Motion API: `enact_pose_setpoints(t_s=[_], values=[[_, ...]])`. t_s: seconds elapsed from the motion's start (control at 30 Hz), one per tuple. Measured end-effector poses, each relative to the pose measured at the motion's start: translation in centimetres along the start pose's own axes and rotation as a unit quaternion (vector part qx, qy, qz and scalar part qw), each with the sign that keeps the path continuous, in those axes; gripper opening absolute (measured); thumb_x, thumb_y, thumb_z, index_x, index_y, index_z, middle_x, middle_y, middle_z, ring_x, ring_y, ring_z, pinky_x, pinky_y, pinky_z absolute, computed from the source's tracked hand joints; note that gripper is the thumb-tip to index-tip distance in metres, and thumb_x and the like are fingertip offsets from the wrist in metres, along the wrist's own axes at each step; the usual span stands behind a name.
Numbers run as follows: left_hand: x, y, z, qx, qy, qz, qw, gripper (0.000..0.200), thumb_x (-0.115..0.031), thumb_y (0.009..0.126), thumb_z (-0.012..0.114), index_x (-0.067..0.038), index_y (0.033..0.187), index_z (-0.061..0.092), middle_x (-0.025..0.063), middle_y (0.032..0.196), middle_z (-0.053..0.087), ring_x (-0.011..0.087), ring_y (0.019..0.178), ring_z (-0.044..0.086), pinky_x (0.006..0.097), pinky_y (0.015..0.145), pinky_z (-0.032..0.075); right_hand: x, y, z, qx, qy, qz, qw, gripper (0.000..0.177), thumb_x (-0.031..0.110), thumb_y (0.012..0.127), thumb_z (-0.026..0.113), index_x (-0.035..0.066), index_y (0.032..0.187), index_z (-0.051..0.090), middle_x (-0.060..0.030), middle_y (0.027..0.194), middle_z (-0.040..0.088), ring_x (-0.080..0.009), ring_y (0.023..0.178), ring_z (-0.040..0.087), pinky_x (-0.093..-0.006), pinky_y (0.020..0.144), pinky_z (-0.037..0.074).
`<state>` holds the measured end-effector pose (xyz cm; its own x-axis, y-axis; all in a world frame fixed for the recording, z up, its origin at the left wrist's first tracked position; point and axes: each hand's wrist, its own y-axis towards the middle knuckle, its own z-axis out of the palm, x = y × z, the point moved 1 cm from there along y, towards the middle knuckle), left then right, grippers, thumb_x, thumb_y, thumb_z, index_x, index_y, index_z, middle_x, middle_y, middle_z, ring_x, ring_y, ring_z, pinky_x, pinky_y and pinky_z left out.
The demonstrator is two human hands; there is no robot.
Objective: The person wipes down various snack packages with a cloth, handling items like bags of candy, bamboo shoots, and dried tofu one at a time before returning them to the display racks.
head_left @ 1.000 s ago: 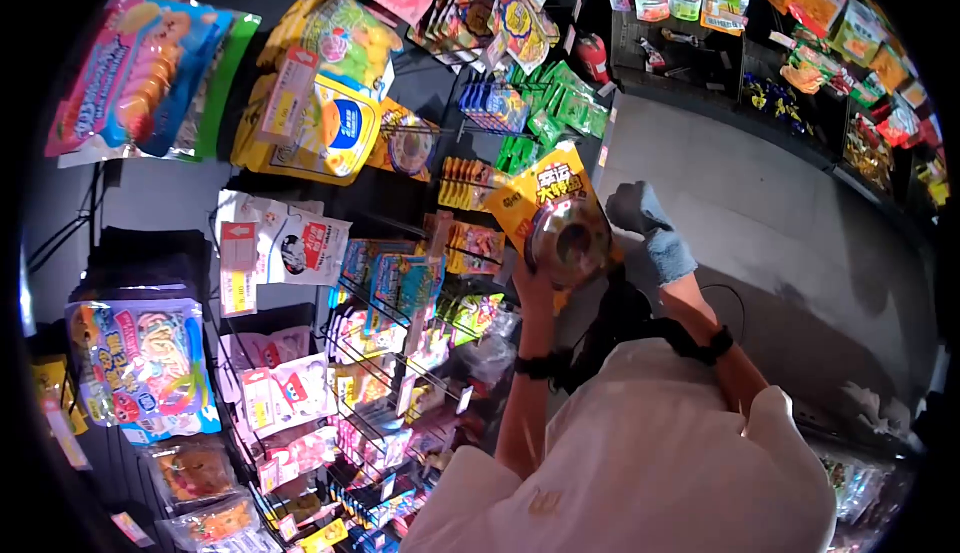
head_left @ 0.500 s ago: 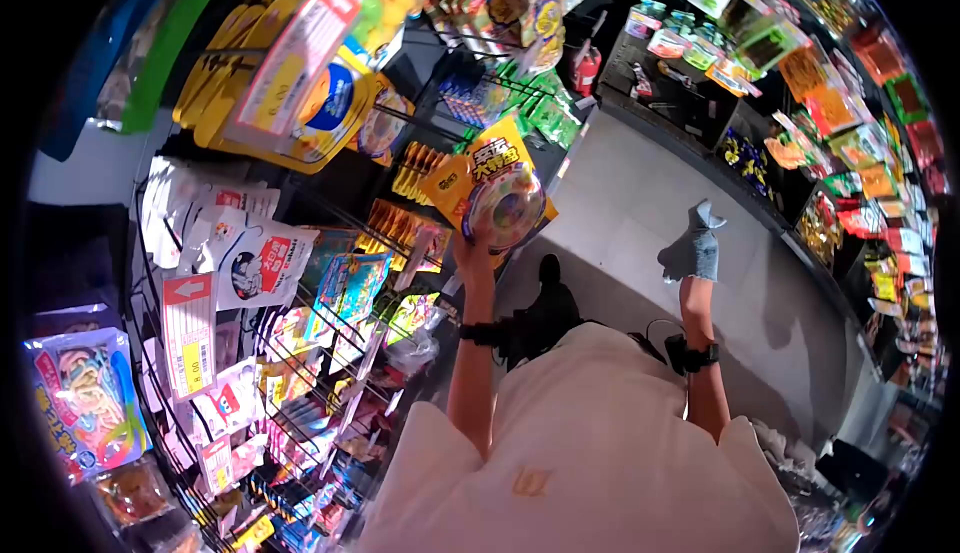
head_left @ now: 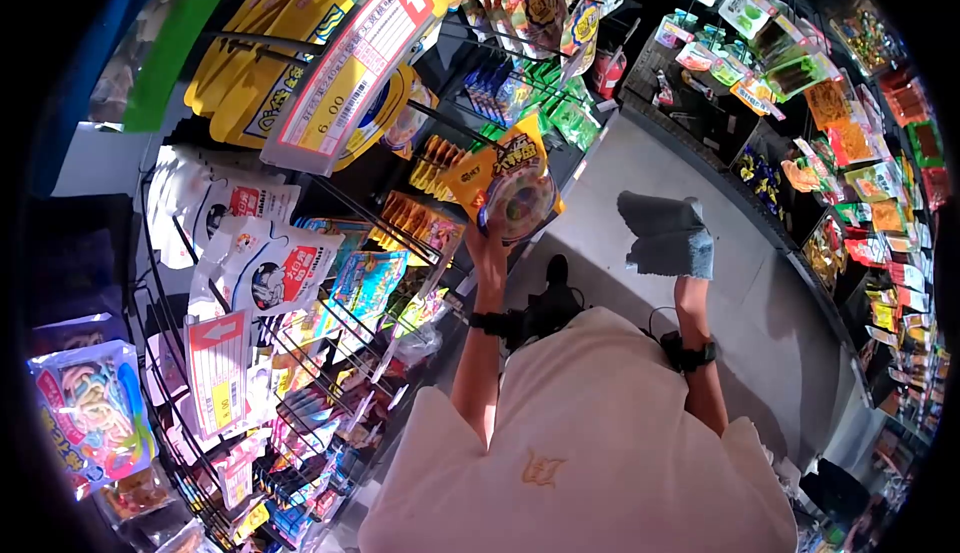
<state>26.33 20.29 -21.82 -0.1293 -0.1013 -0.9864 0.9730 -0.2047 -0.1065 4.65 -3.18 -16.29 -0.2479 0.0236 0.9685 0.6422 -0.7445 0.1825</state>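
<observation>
Holding a yellow packet (head_left: 512,178) by its lower edge, the left hand (head_left: 487,243) curls its fingers around it above the aisle floor (head_left: 620,178), while a grey cloth (head_left: 665,228) covers the right hand (head_left: 692,285), whose grip cannot be told. White packets (head_left: 268,265) hang at near left, a red extinguisher (head_left: 608,75) shows at the far end, and a dark shelf (head_left: 700,141) curves along the right.

Site: a shop, sweets and snacks section. Evidence: price tag (head_left: 350,68) reading 6.00 before yellow packets (head_left: 240,103) on a black display hook (head_left: 270,43); second price tag (head_left: 215,378) by white candy bags (head_left: 262,268); snack packets (head_left: 855,148) racked opposite, grey aisle floor (head_left: 625,163) between.
</observation>
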Motion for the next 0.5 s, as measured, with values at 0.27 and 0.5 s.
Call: enact_pose_setpoints(t_s=[0.27,0.5], values=[[3.1,2.2,-0.5,-0.042,0.04,0.058,0.997,0.038,-0.01,0.091,0.061,0.0,0.126,0.05,0.006,0.116,0.058,0.0148,0.104,0.054,0.0286,0.092,0.041,0.2,0.9,-0.5,0.037,0.105,0.086,0.99,0.028,0.025,0.098,0.046,0.001,0.112,0.051,-0.0067,0.107,0.057,-0.0147,0.087,0.055,-0.0263,0.072,0.045],[2.4,9.4,-0.6,-0.242,0.038,-0.028,0.969,0.043,-0.02,0.092,0.062,0.002,0.125,0.047,0.016,0.119,0.056,0.0231,0.101,0.055,0.0335,0.086,0.046,0.3,0.7,-0.6,0.032,0.038,0.104,0.993,0.029,0.025,0.1,0.046,0.001,0.116,0.052,-0.0058,0.1,0.057,-0.0135,0.082,0.054,-0.0262,0.071,0.046]])
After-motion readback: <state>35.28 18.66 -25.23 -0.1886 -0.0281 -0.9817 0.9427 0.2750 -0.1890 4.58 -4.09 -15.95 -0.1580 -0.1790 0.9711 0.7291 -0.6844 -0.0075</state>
